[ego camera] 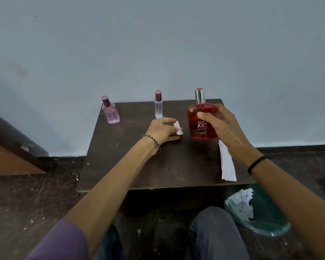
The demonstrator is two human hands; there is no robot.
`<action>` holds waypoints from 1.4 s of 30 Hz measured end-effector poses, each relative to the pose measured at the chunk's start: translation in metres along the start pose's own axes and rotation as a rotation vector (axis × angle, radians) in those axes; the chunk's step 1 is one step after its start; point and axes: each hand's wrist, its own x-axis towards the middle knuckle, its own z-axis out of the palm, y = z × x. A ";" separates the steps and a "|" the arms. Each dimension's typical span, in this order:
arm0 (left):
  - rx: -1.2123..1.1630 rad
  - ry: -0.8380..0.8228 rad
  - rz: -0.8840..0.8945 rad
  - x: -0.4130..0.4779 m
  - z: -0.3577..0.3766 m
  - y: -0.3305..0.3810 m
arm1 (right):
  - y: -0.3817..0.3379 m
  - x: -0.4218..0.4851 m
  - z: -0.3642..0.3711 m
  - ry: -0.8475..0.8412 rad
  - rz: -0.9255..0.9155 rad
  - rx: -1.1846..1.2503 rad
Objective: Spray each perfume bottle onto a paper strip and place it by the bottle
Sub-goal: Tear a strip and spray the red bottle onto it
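Three perfume bottles stand on a small dark table (139, 169). A pink bottle (110, 111) is at the back left, and a slim clear bottle (158, 106) with a dark red cap is at the back middle. My right hand (219, 124) grips a large red bottle (200, 124) with a silver cap, upright at the back right. My left hand (163, 130) rests low on the table just in front of the clear bottle, holding a small white paper strip (177, 127) between its fingers. A stack of white paper strips (227, 166) lies along the table's right edge.
A blue-grey wall stands directly behind the table. On the dark floor at the lower right sits a green bag (266, 214) with used white strips. A wooden door frame (11, 147) is at the left. My knees are below the table's front edge.
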 end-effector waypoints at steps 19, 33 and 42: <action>0.080 0.313 0.027 0.040 0.033 0.008 | -0.003 0.084 0.004 -0.177 -0.198 -0.185; 0.108 0.374 0.025 0.041 0.037 0.011 | 0.000 0.106 0.003 -0.356 -0.212 -0.276; 0.082 0.408 0.047 0.038 0.041 0.008 | 0.001 0.106 0.004 -0.367 -0.186 -0.266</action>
